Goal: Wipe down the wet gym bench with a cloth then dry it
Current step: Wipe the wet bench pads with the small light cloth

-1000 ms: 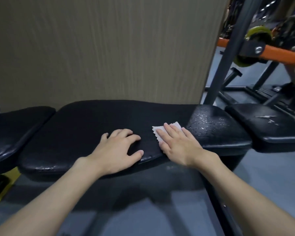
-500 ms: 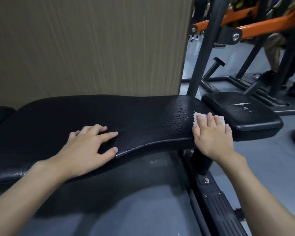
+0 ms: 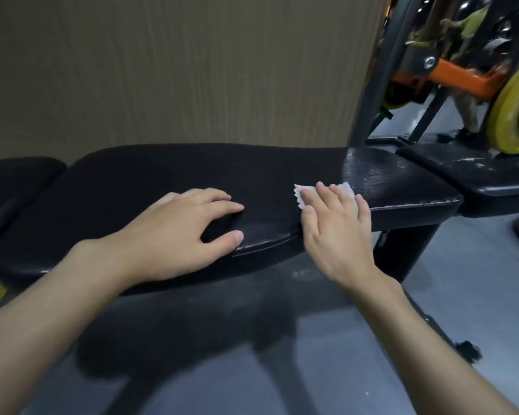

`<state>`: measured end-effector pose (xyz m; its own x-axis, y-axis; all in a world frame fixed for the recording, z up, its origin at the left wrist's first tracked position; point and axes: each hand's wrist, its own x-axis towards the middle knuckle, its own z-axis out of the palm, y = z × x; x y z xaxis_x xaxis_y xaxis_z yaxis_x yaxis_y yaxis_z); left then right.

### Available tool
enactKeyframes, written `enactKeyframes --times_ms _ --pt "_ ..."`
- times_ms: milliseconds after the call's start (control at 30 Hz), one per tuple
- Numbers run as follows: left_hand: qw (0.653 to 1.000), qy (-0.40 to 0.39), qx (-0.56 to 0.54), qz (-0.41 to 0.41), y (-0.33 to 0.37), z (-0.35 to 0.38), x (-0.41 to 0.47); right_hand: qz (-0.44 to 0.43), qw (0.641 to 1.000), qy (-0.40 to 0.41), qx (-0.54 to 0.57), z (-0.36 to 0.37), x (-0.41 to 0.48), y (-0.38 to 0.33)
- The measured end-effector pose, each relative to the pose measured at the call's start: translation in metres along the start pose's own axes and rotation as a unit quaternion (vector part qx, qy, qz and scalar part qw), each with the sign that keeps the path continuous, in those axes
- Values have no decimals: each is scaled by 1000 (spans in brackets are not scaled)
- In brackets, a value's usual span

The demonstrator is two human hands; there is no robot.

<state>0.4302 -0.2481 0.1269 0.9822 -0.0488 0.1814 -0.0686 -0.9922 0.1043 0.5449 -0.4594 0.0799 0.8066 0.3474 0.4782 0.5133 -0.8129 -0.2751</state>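
A black padded gym bench point(image 3: 168, 172) runs across the view in front of a brown wall. Its right end point(image 3: 393, 181) glistens with water drops. My right hand point(image 3: 336, 232) lies flat on a small white cloth point(image 3: 346, 190), pressing it onto the pad near the front edge; only the cloth's top and left edges show past the fingers. My left hand point(image 3: 177, 235) rests palm down on the pad to the left, fingers spread, thumb over the front edge.
A second black pad point(image 3: 474, 175) with scuff marks sits just right of the bench. Behind it stand a black upright post point(image 3: 369, 94), an orange bar point(image 3: 459, 76) and a yellow weight plate point(image 3: 513, 112). A person's legs point(image 3: 468, 112) stand at the far right. Grey floor lies below.
My right hand slid the cloth from mid-bench out to the wet right end, then back left toward the middle. The left hand stayed planted on the pad.
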Motion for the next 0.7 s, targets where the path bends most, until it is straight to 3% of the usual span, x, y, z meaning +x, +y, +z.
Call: enactKeyframes --times_ms 300,700 --pt "1000 27 5 2 -61 -19 -70 -45 998 25 -37 14 -54 -128" --pt "986 103 -83 -100 -150 -33 -125 -191 979 -52 -53 38 -86 -274"
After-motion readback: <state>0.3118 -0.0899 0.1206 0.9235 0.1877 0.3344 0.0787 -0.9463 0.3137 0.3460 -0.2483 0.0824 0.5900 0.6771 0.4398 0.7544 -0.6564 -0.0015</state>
